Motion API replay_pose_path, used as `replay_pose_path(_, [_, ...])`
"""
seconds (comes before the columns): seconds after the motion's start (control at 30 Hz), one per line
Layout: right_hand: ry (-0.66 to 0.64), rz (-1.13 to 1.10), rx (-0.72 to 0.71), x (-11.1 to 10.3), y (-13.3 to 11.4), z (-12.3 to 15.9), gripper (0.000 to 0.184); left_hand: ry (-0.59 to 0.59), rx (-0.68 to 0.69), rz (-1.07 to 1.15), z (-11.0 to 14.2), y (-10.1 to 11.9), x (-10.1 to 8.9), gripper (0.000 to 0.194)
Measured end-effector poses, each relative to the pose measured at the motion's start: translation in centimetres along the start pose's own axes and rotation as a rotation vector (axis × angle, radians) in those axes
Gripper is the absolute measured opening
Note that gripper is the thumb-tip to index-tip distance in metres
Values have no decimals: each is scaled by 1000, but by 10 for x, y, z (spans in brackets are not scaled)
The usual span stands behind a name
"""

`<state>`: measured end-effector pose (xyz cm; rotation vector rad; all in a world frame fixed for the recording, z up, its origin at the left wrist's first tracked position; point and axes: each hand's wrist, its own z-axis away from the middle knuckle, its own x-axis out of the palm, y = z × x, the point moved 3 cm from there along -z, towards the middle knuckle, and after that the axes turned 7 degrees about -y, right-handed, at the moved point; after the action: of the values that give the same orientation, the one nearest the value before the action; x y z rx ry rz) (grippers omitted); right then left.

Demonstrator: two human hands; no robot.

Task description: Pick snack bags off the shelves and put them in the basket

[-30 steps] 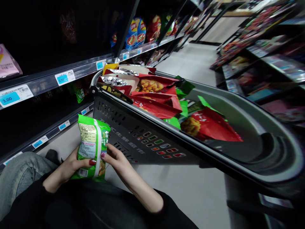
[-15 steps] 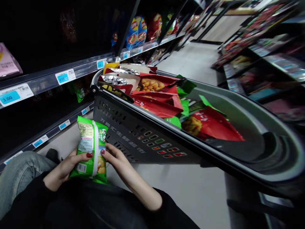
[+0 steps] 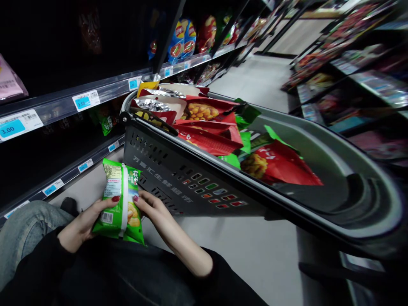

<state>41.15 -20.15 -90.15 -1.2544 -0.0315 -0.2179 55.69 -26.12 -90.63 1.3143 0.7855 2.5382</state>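
A green snack bag with a white strip down its back is held upright above my lap. My left hand grips its left side, thumb on the printed back. My right hand grips the right side the same way; the fingers behind the bag are hidden. Just beyond my hands stands a grey shopping basket with holes in its wall. Inside it lie several red snack bags, a red and green bag and a yellow-topped bag.
Dark shelves with price tags run along the left, holding a pink package, blue chip bags and a green bag lower down. Blurred shelves of goods line the right. Pale floor stretches between them.
The green snack bag has tilted slightly, its top dropping a little and my thumbs sitting slightly higher on it. Both hands keep hold. The basket's contents look the same.
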Motion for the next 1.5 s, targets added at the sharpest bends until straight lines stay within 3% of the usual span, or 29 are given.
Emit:
replay_pose_path(0.57, [6,-1,-21,1,-2,1,48,-44,-4,-16,0,0,-1,48])
replay_pose_path(0.8, [-80,-79,-150,-1,-6,3,40,-103,102,-113,5,3,-2,72])
replay_pose_path(1.13, [-137,-178,-185,-1,-7,3,41,-240,248,-368,12,15,16,53])
replay_pose_path(1.5, [-161,-164,-215,-3,-5,-2,38,-262,234,-401,11,15,19,52])
